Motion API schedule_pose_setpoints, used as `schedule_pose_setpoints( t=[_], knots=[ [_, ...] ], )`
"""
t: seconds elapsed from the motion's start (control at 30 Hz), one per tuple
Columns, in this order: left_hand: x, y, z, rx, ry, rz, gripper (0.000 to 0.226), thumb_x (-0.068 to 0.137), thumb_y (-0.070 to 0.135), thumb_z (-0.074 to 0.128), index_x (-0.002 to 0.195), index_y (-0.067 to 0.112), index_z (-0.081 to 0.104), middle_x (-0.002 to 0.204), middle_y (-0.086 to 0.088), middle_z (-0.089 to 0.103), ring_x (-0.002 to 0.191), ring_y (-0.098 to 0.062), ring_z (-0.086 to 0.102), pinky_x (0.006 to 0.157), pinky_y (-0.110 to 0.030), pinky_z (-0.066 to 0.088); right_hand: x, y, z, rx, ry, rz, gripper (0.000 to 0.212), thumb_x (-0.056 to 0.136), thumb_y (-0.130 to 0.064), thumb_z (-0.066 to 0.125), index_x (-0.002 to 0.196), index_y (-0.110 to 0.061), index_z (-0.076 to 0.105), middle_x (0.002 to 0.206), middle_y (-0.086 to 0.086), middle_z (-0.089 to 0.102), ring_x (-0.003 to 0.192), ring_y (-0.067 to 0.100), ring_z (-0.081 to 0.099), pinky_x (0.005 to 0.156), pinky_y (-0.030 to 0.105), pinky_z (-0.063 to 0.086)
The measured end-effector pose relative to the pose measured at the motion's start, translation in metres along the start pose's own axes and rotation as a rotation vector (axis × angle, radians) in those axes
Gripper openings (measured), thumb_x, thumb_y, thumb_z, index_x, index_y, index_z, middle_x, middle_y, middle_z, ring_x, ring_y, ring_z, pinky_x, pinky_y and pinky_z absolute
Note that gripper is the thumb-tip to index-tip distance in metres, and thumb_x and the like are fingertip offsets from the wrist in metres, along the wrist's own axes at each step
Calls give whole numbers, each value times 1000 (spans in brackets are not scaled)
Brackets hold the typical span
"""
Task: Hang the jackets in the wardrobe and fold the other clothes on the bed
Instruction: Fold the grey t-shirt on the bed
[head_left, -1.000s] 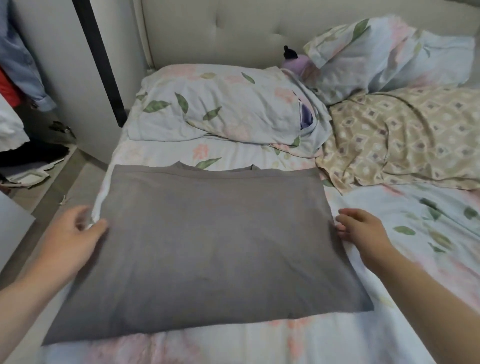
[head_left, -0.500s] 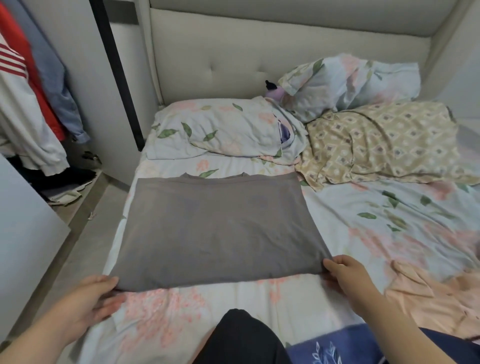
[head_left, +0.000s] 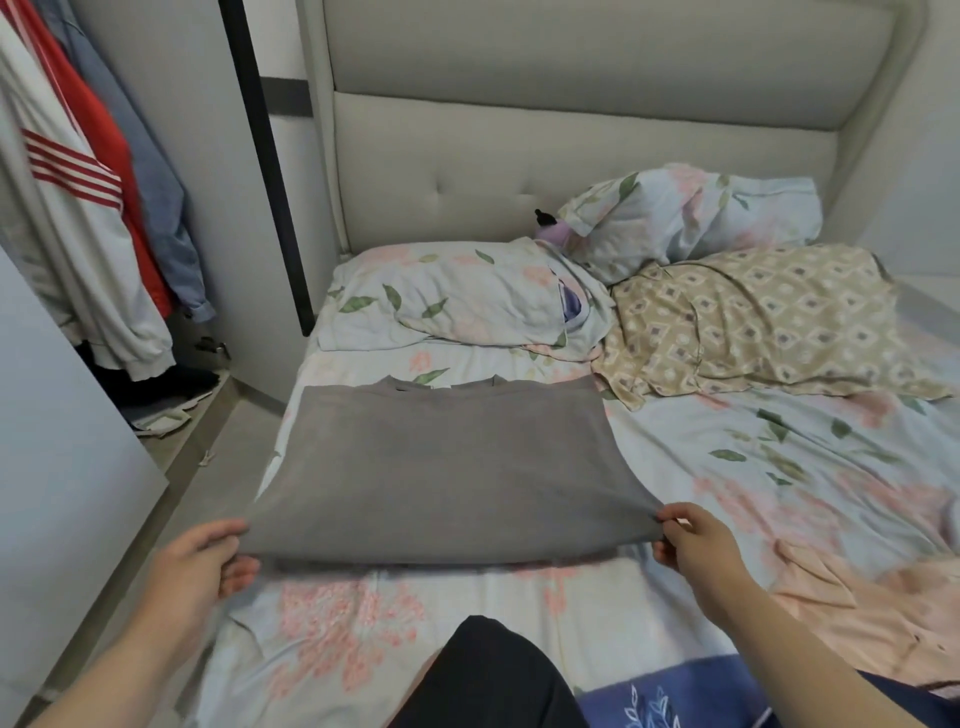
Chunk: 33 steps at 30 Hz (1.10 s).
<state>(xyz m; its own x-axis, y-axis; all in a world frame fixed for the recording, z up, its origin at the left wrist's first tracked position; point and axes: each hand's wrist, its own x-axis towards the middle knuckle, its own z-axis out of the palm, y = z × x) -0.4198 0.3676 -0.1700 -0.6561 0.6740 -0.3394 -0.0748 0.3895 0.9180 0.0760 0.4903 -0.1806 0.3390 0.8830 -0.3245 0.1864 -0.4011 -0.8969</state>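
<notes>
A grey T-shirt lies on the floral sheet of the bed, folded into a broad rectangle with its collar toward the pillows. The left hand pinches its near left corner, thumb above and fingers beneath. The right hand pinches the near right corner. The hands are well apart, and the near edge is raised a little off the sheet between them. At the left the open wardrobe holds hanging clothes: a white jacket with red stripes across the sleeve, a red garment behind it and a blue jacket farthest in. Dark clothes lie on the wardrobe floor below them. Any labels on these are too small to read. Near the right hand a peach garment is crumpled on the sheet. A black garment and a blue cloth printed with white leaves lie at the bottom edge. Two floral pillows and a beige patterned pillow rest by the padded headboard.
</notes>
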Motion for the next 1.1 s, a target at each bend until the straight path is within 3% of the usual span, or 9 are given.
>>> schedule_pose_setpoints(
  t=[0.13,0.27,0.37,0.47,0.53,0.6,0.73,0.9,1.1],
  knots=[
    [8,33,-9,13,-126,84,34,90,-17,49,112,4,63,90,-21,68,76,-24,68,59,-14,56,-1,-38,-9,-19,-82,-100,32,84,18,53,97,-5,71,80,13,65,71,23,59,65,26,54],
    [-2,80,-11,266,-1,354,38,76,-16,64,92,18,72,78,-6,74,63,-7,67,54,-3,46,-13,-88,-14,-130,-14,-332,22,84,5,63,96,-10,73,76,5,69,67,21,62,64,25,50],
    [-9,116,-22,332,140,526,25,79,2,68,77,26,73,60,6,68,63,-15,64,54,-8,43,-25,-130,-23,-168,98,-507,13,89,-6,65,86,-15,73,65,0,65,59,16,59,49,15,43],
    [-19,154,-36,310,213,703,15,86,12,70,80,25,75,70,11,67,75,-18,63,73,-14,49,-37,-172,-39,-160,138,-647,9,92,-13,65,89,-17,72,74,-6,66,68,8,58,63,23,44],
    [-27,177,-44,383,257,816,8,86,12,71,85,16,78,73,6,66,77,-18,59,66,-8,41,-46,-194,-50,-120,150,-703,9,93,-14,65,91,-18,72,78,-7,66,71,9,58,73,29,44],
    [-36,197,-49,395,283,860,7,86,12,71,83,15,77,77,-2,66,79,-20,57,67,-19,42,-55,-211,-58,-73,190,-743,9,92,-15,66,88,-21,72,76,-13,64,68,4,56,71,27,44],
    [-44,218,-49,269,259,801,12,87,14,69,81,24,71,76,6,68,77,-16,61,74,-32,45,-63,-231,-65,47,173,-736,12,94,-14,63,86,-21,69,69,-8,63,52,3,53,48,10,43],
    [-26,196,-31,83,116,516,8,93,6,62,96,8,69,68,-9,63,42,-11,58,37,-17,46,-50,-216,-47,181,42,-522,18,99,-10,55,84,-16,63,68,10,60,37,8,57,36,19,47],
    [7,148,-2,-32,79,280,7,96,3,58,92,7,62,78,-12,61,66,-20,61,41,-15,51,-7,-168,-6,220,14,-330,13,100,-7,54,90,-10,62,79,15,63,48,17,65,40,21,51]
  ],
)
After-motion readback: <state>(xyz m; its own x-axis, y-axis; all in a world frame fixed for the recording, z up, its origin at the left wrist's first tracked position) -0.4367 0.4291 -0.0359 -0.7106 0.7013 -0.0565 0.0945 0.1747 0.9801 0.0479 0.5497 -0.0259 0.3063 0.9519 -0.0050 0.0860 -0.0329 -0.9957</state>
